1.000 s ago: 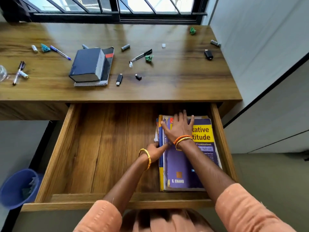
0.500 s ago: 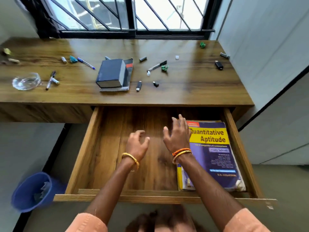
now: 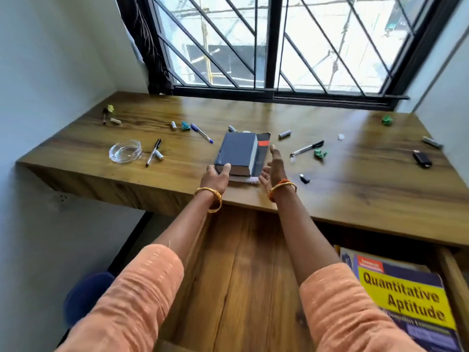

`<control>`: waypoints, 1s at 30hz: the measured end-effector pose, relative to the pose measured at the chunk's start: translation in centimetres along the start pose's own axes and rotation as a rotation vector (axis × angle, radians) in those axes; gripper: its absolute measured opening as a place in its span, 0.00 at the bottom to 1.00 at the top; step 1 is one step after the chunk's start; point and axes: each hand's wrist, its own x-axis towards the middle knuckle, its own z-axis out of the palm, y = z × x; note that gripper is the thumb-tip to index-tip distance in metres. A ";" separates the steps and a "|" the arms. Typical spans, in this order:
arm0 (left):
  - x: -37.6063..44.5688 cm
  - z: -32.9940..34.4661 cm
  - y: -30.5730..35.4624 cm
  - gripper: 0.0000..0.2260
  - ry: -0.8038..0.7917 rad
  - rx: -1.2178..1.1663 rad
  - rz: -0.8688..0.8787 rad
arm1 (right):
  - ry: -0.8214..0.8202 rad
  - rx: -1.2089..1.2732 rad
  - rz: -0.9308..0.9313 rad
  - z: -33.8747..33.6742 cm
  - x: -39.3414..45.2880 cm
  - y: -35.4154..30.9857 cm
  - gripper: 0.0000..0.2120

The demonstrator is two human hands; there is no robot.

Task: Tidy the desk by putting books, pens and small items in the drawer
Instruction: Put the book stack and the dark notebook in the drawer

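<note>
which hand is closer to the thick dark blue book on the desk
Left. The left hand already grips the thick dark blue book at its near corner; the right hand is open beside its right edge, over the notebook underneath.

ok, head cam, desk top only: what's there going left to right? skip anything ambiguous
Glass dish → black pen → blue pen → left hand gripping the thick dark book → right hand, open beside it → black marker → green paper ball → black lighter-like block.

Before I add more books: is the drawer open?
Open: the drawer is pulled out under the desk, its yellow book showing.
</note>
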 end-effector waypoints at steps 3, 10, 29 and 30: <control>4.0 0.4 1.4 0.26 0.035 0.064 -0.082 | 0.024 -0.059 0.079 0.6 3.0 -0.6 0.19; 8.8 1.0 4.2 0.34 -0.046 -0.082 -0.217 | 0.064 -0.186 0.157 1.8 7.4 -0.9 0.22; 7.8 1.4 3.6 0.33 -0.161 -0.336 -0.302 | 0.204 -0.623 0.106 1.4 8.4 -1.2 0.47; 7.2 1.5 3.4 0.33 -0.145 -0.352 -0.277 | 0.189 -0.613 0.082 1.3 8.0 -1.2 0.46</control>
